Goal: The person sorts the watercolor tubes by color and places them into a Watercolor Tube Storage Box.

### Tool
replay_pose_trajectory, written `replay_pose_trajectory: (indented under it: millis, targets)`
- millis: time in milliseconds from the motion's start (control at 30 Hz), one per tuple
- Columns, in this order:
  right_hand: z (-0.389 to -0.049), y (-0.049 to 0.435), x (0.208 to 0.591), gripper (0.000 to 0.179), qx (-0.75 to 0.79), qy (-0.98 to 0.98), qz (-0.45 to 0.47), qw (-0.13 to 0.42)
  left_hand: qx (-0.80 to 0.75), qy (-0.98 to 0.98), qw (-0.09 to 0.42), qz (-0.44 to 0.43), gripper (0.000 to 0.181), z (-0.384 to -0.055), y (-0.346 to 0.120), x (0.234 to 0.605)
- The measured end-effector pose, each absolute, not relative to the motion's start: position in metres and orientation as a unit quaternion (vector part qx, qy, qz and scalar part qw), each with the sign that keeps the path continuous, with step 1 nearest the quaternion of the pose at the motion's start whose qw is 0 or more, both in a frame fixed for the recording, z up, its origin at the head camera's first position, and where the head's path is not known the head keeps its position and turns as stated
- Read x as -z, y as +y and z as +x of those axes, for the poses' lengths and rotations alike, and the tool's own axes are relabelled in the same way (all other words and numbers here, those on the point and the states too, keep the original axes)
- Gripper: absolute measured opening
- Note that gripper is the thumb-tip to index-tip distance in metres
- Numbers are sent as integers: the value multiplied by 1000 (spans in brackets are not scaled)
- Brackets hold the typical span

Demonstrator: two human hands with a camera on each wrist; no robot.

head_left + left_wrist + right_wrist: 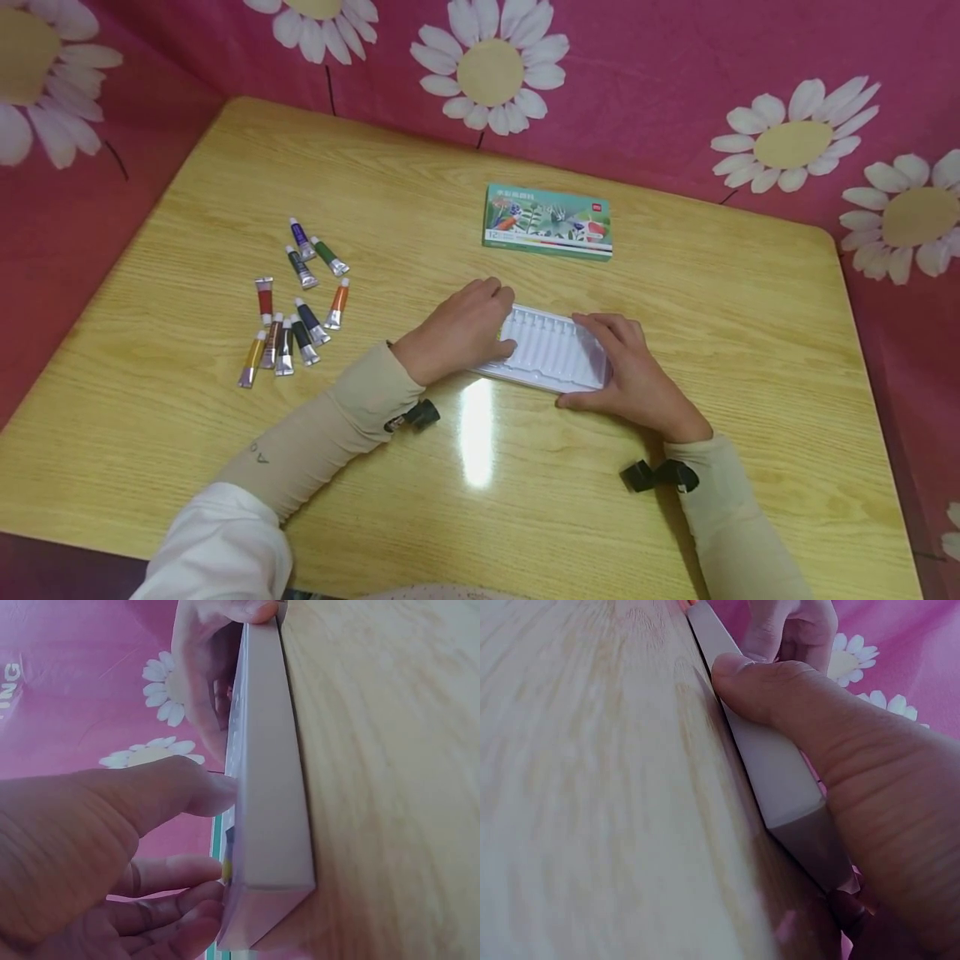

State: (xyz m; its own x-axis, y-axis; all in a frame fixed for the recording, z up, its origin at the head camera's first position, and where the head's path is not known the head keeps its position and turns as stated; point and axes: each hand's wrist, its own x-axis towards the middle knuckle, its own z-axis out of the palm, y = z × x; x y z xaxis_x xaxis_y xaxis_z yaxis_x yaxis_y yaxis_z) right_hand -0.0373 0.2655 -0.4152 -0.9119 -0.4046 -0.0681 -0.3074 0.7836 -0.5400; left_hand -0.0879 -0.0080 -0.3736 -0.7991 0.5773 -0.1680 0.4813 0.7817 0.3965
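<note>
A white plastic paint-tube tray with moulded slots lies on the table. My right hand grips its right end, the thumb along the near side wall and the fingers at the far edge. Over the tray's left end is my left hand. In the left wrist view its thumb stands apart from the fingers, at the tray's top face. Its fingertips touch a small yellow item in the tray, mostly hidden by the hand. The slots seen between the hands hold nothing.
Several small paint tubes lie loose to the left, among them a purple one, an orange one, a red one and a yellow one. A green printed paint box lies beyond the tray. Flowered pink cloth hangs behind the table.
</note>
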Motion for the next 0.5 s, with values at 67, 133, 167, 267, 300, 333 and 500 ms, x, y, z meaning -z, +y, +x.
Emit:
replay_pose_trajectory:
  millis: [67,133,167,267,300,333,500]
  targets:
    - [-37,265,415,116,270,940,-192,88,-171,932,142,286,47,-88,-9,373]
    - [-38,265,415,116,270,939,-193,87,-174,931,140,289,44,-89,-10,372]
    - [-37,265,415,116,270,939,-192,87,-176,930,140,290,42,-89,-11,371]
    - [-37,266,415,116,269,940,-190,89,-184,927,132,297,36,-90,-13,370]
    - [-37,266,416,116,269,940,-189,90,-186,927,129,300,34,-90,-14,370]
    - [-37,266,416,117,268,941,-187,91,-190,926,126,300,33,-90,-15,369]
    - [-37,265,416,117,269,940,-185,94,-208,927,127,286,32,-91,-21,364]
